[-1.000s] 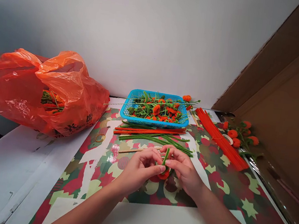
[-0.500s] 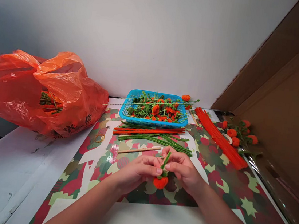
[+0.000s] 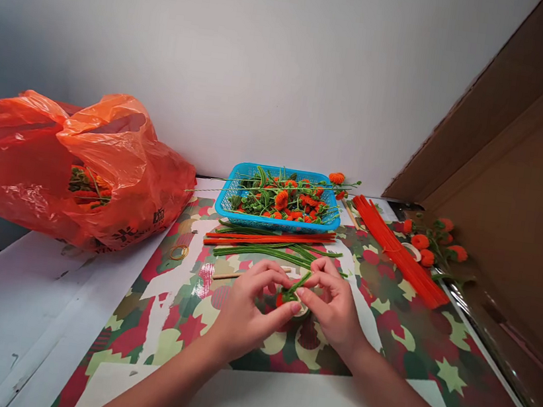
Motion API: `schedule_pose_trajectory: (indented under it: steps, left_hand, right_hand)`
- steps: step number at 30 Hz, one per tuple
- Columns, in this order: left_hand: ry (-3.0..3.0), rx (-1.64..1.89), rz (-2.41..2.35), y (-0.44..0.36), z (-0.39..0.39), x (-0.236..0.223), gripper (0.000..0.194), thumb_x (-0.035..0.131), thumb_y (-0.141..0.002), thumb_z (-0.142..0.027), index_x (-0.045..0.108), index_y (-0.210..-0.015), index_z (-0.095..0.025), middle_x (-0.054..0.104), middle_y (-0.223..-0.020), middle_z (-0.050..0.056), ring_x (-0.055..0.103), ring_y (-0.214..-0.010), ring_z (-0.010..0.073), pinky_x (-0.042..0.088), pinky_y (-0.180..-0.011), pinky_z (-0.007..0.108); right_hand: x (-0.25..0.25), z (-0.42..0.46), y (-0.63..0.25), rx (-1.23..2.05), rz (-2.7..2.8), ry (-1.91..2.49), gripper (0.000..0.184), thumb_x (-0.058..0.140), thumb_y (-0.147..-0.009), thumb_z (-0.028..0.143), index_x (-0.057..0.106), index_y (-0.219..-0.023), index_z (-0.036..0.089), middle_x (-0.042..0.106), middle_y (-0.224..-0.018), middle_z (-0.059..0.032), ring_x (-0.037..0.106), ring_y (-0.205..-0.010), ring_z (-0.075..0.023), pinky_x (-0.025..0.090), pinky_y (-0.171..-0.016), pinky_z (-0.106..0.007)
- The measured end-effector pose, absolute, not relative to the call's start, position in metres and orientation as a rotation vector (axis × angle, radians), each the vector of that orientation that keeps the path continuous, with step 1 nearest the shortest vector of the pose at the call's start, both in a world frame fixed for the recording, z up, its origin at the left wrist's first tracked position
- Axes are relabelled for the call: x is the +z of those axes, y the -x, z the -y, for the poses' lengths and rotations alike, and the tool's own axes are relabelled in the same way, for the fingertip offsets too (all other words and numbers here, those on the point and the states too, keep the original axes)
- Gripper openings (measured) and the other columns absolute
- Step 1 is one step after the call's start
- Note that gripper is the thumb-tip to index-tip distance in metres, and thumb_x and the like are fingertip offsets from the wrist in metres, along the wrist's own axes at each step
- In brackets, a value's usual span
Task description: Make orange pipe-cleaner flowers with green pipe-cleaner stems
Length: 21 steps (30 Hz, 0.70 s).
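Over the near middle of the table, my two hands meet at a small orange and green pipe-cleaner flower [image 3: 281, 299]. My left hand [image 3: 255, 305] curls round its orange head, which is mostly hidden behind the fingers and thumb. With thumb and fingertips, my right hand [image 3: 335, 305] pinches the green part, and a short green end sticks up between the hands. Just beyond lie green pipe cleaners [image 3: 265, 254] and red-orange pipe cleaners [image 3: 271, 237]. A thin wooden stick [image 3: 226, 276] lies partly behind my left hand.
A blue basket [image 3: 276, 223] of orange flowers stands at the back. To the left sits a red plastic bag [image 3: 153, 188] with flowers inside. A bundle of red-orange pipe cleaners [image 3: 395, 250], a tape roll [image 3: 411, 252] and more flowers [image 3: 427, 257] lie right. Gold wire [image 3: 178, 253] rests left.
The flower has tipped away from me, its orange head moving up and left behind my left fingers. My left hand has opened wider and rolled over it; my right hand has shifted slightly right.
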<state>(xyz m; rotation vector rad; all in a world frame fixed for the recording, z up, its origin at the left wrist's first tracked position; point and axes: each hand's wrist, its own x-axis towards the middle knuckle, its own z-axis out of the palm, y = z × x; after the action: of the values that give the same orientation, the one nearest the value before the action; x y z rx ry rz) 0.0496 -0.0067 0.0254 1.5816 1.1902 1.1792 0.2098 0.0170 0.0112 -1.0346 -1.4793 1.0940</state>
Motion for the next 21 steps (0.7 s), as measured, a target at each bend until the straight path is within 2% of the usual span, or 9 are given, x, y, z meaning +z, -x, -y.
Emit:
schedule_pose_trajectory:
  steps: [3, 6, 9, 12, 16, 21]
  left_hand:
    - [-1.7, 1.217, -1.238, -0.052, 0.01, 0.022, 0.007, 0.062, -0.08, -0.024, 0.064, -0.077, -0.019, 0.059, -0.086, 0.005, 0.054, -0.083, 0.0168, 0.04, -0.061, 0.025]
    - [-1.642, 1.187, -1.214, -0.052, 0.009, 0.022, 0.013, 0.057, -0.083, -0.022, 0.061, -0.071, -0.018, 0.058, -0.085, 0.005, 0.053, -0.082, 0.0166, 0.04, -0.063, 0.026]
    - [-1.446, 1.085, -1.073, -0.05, 0.007, 0.027, 0.015, 0.059, -0.081, -0.025, 0.06, -0.068, -0.017, 0.054, -0.087, 0.004, 0.051, -0.084, 0.0163, 0.04, -0.07, 0.027]
    - [-1.103, 0.928, -0.84, -0.048, 0.005, 0.029, 0.017, 0.065, -0.076, -0.028, 0.061, -0.066, -0.016, 0.051, -0.089, 0.004, 0.049, -0.083, 0.0147, 0.038, -0.072, 0.026]
    - [-0.707, 0.621, -0.591, -0.044, 0.006, 0.017, 0.021, 0.073, -0.064, -0.031, 0.062, -0.066, -0.013, 0.047, -0.068, 0.0, 0.041, -0.06, 0.0092, 0.03, -0.057, 0.023]
    - [-0.673, 0.496, -0.576, -0.038, 0.003, 0.011, 0.024, 0.075, -0.057, -0.03, 0.063, -0.066, -0.011, 0.05, -0.063, 0.001, 0.041, -0.057, 0.0095, 0.028, -0.056, 0.024]
  right_hand:
    - [0.01, -0.015, -0.209, 1.079, 1.48, 1.048, 0.014, 0.064, -0.072, 0.023, 0.058, -0.06, 0.02, 0.04, -0.08, -0.0001, 0.043, -0.081, -0.0171, 0.036, -0.077, -0.03]
    - [0.011, -0.016, -0.211, 1.093, 1.51, 1.03, 0.013, 0.065, -0.072, 0.023, 0.06, -0.061, 0.02, 0.041, -0.08, -0.0004, 0.044, -0.081, -0.0173, 0.036, -0.078, -0.031]
    - [0.013, -0.018, -0.213, 1.209, 1.53, 0.941, 0.009, 0.067, -0.073, 0.024, 0.065, -0.064, 0.021, 0.043, -0.082, -0.001, 0.045, -0.084, -0.0178, 0.036, -0.081, -0.032]
    - [0.015, -0.018, -0.213, 1.479, 1.424, 0.797, 0.011, 0.07, -0.071, 0.031, 0.068, -0.064, 0.022, 0.042, -0.083, -0.0016, 0.044, -0.085, -0.0182, 0.037, -0.082, -0.032]
    - [0.015, -0.015, -0.21, 1.807, 1.313, 0.631, 0.022, 0.075, -0.066, 0.042, 0.067, -0.062, 0.022, 0.041, -0.087, -0.0026, 0.042, -0.088, -0.0189, 0.039, -0.08, -0.031]
    - [0.012, -0.014, -0.211, 1.777, 1.461, 0.597, 0.022, 0.074, -0.069, 0.044, 0.07, -0.067, 0.022, 0.042, -0.091, -0.004, 0.041, -0.097, -0.0209, 0.04, -0.083, -0.032]
